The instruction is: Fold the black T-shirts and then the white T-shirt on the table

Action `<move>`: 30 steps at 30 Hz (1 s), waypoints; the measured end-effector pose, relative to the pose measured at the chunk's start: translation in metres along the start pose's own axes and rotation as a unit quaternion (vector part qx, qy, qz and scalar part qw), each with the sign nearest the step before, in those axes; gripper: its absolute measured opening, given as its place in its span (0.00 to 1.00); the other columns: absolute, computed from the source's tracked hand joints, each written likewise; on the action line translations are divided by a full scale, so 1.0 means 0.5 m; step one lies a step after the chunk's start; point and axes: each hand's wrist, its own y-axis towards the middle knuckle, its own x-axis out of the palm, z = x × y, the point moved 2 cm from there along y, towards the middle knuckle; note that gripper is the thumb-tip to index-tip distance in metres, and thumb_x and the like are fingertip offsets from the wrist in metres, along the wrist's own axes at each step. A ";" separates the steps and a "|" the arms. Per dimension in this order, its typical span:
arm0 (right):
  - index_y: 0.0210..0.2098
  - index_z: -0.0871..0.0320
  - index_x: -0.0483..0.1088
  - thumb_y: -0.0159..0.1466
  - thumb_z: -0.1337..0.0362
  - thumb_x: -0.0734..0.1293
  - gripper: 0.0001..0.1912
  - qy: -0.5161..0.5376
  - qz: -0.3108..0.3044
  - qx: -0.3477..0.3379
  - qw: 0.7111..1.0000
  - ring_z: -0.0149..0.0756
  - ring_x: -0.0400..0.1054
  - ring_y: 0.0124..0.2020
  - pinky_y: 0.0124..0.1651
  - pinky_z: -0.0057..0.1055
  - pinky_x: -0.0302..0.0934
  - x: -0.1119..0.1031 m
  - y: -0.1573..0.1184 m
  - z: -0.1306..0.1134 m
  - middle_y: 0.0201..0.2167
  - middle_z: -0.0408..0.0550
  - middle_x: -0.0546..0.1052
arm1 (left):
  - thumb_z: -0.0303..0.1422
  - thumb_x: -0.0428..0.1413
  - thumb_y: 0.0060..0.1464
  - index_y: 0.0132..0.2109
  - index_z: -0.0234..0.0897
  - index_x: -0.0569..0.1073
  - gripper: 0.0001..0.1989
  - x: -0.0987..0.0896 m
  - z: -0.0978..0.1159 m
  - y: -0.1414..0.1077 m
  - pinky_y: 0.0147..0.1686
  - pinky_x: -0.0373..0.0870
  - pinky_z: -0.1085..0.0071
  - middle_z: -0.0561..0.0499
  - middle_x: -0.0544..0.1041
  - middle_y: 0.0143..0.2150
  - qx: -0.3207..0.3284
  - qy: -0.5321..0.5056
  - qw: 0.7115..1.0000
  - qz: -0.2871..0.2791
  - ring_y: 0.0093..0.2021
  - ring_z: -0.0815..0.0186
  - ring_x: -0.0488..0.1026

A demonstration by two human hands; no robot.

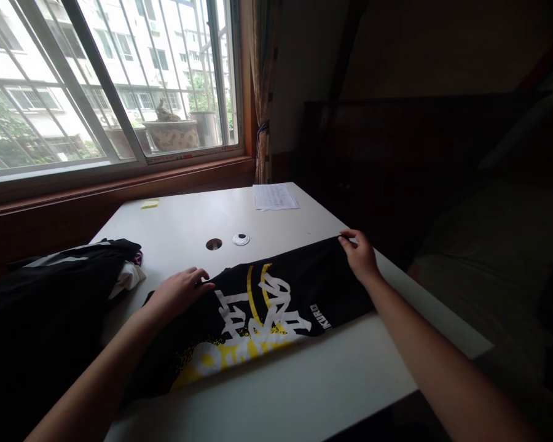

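Note:
A black garment [299, 276] with yellow and white printed lettering lies folded into a long strip across the white table. My left hand [182, 290] pinches its far edge near the left part, fingers closed on the cloth. At the far right corner of the strip, my right hand [357, 248] grips the fabric between thumb and fingers. The left end of the garment runs beneath my left forearm, where part of it is hidden.
A heap of dark clothes [50, 294] lies at the left. Farther back on the white table [188, 215] are papers [275, 196], a yellow note [150, 203], a round hole [214, 244] and a white round cover [241, 239]. A barred window [166, 80] stands behind.

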 end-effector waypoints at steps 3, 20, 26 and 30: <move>0.45 0.51 0.74 0.66 0.53 0.66 0.13 -0.010 0.020 -0.022 1.000 0.47 0.70 0.50 0.51 0.45 0.70 -0.001 -0.005 -0.010 0.48 0.51 0.74 | 0.48 0.52 0.65 0.48 0.41 0.75 0.17 0.008 0.046 0.047 0.38 0.69 0.65 0.45 0.78 0.46 0.013 0.025 1.000 -0.011 0.43 0.54 0.77; 0.44 0.52 0.72 0.68 0.53 0.64 0.11 -0.067 0.085 -0.066 0.992 0.46 0.69 0.49 0.47 0.43 0.67 -0.087 -0.018 -0.097 0.46 0.51 0.73 | 0.41 0.47 0.70 0.46 0.41 0.66 0.10 -0.005 0.093 -0.025 0.32 0.70 0.68 0.50 0.79 0.35 0.132 -0.077 0.984 0.091 0.31 0.62 0.76; 0.41 0.55 0.71 0.66 0.56 0.67 0.10 -0.090 0.182 -0.109 0.973 0.44 0.69 0.48 0.44 0.39 0.64 -0.155 -0.050 -0.129 0.45 0.52 0.73 | 0.31 0.49 0.70 0.45 0.39 0.67 0.04 -0.052 0.159 -0.109 0.31 0.67 0.69 0.53 0.75 0.29 0.274 -0.010 0.945 0.180 0.28 0.65 0.71; 0.40 0.56 0.71 0.65 0.58 0.69 0.09 -0.083 0.225 -0.135 0.961 0.45 0.70 0.47 0.40 0.37 0.63 -0.178 -0.061 -0.145 0.44 0.52 0.73 | 0.29 0.50 0.69 0.46 0.39 0.67 0.02 -0.057 0.169 -0.136 0.30 0.66 0.69 0.53 0.76 0.29 0.284 -0.007 0.936 0.207 0.26 0.66 0.71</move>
